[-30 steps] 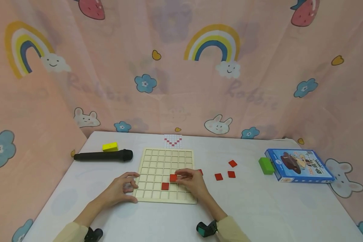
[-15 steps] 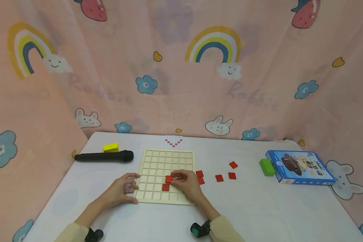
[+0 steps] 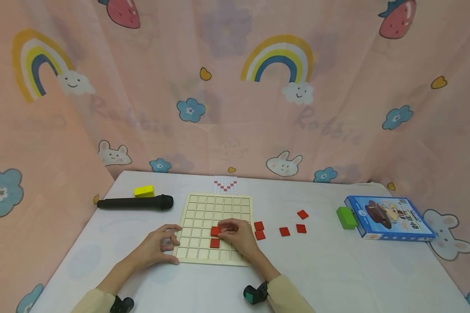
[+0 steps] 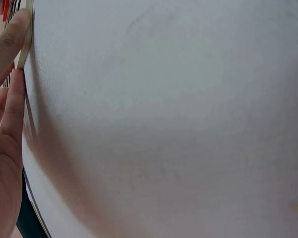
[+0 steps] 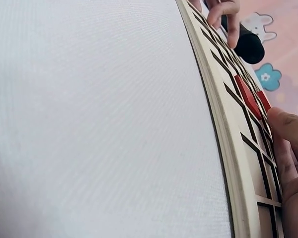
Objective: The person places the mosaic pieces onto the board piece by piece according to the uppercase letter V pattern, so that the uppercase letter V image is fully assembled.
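In the head view a cream grid board (image 3: 196,256) lies on the white table. My left hand (image 3: 160,245) grips its near left side, thumb at the front corner and fingers along the left edge. Between thumb and fingertips my right hand (image 3: 240,237) pinches a square red tile (image 3: 215,231), low over the grid. Just in front of it a second red tile (image 3: 215,243) sits in a cell. The right wrist view shows the seated tile (image 5: 248,97) with the pinched one (image 5: 263,100) behind it, at my thumb.
Several loose red tiles (image 3: 284,231) lie right of the board. A pattern card (image 3: 225,184) is behind it. At left are a black microphone (image 3: 137,203) and yellow block (image 3: 144,191). A green block (image 3: 346,218) touches a blue box (image 3: 389,217) at right.
My right hand has moved left over the board with its red tile, now behind the seated one. Two loose tiles beside the board have come into full sight. My left hand stays put.
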`<state>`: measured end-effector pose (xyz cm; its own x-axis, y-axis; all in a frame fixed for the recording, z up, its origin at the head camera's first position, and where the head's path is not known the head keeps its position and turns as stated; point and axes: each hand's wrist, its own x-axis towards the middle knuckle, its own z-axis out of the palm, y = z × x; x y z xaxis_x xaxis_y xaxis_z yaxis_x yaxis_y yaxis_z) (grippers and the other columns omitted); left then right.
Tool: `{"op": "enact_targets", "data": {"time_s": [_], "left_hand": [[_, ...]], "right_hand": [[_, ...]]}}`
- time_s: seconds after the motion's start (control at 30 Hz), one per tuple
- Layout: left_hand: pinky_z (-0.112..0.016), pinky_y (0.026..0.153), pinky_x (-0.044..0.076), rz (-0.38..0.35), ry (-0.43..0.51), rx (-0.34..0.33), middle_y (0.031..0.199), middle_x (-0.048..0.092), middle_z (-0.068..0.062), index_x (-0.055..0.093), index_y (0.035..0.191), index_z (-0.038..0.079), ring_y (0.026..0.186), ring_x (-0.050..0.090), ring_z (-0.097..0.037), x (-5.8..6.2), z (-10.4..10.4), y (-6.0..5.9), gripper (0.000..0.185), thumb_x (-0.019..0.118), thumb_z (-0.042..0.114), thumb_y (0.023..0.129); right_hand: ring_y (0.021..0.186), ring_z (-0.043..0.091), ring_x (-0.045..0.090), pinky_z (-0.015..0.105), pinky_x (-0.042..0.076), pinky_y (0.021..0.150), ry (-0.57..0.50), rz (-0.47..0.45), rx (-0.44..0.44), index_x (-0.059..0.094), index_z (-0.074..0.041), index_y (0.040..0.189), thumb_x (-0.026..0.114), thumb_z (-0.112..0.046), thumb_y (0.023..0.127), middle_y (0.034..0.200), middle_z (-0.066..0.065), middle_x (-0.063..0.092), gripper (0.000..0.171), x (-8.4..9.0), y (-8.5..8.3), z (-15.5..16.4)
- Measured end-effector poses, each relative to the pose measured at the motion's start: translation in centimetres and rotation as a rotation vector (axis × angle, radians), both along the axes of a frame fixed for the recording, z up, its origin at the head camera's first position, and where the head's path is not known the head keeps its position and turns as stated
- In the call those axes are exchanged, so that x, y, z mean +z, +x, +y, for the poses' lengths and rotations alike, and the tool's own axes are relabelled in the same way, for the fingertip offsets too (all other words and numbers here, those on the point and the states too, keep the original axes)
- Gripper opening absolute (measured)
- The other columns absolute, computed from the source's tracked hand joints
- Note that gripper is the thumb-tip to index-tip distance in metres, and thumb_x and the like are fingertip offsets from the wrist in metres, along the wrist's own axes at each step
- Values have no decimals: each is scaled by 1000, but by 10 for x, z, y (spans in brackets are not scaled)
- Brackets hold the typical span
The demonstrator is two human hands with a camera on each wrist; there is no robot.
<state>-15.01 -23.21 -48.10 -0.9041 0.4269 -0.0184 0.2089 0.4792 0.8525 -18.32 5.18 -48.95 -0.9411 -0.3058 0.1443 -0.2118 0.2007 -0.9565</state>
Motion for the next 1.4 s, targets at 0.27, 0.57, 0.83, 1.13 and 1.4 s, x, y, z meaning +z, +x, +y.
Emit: {"op": "enact_targets", "data": {"time_s": [0.27, 0.57, 0.83, 1.13, 1.4], "left_hand": [[-23, 86, 55, 2, -21, 11, 139, 42, -17, 63, 86, 10, 126, 41, -43, -2, 0, 0, 38, 88, 24, 61], [-23, 86, 55, -11, -8, 10, 140, 41, -17, 62, 86, 9, 125, 42, -43, -3, 0, -1, 39, 88, 23, 61], [-23, 86, 56, -21, -16, 14, 139, 42, -16, 63, 86, 10, 125, 42, -42, -2, 0, -1, 38, 89, 23, 61], [-23, 85, 56, -9, -6, 12, 139, 42, -16, 63, 86, 9, 124, 43, -43, -5, -1, -1, 38, 89, 23, 61], [-22, 84, 56, 1, -3, 19, 138, 43, -16, 62, 84, 10, 124, 44, -42, -7, -1, -2, 38, 89, 21, 60]], "right_hand": [[83, 30, 67, 21, 59, 74, 19, 4, 47, 66, 10, 106, 73, 7, 79, 96, 23, 68, 28, 5, -2, -5], [78, 16, 66, 18, 58, 72, 103, 30, 47, 70, 2, 104, 76, -2, 79, 93, 11, 70, 26, -8, -11, -10], [76, 13, 65, 18, 58, 70, 116, 44, 47, 70, 1, 102, 76, 1, 79, 90, 10, 70, 24, -7, -11, -12], [82, 17, 68, 20, 58, 74, 60, -5, 62, 69, 1, 104, 75, 2, 79, 95, 11, 71, 25, -8, -12, -12], [87, 32, 68, 22, 58, 76, -22, -21, 112, 65, 8, 107, 71, 7, 81, 97, 22, 69, 27, -6, -10, -12]]}}
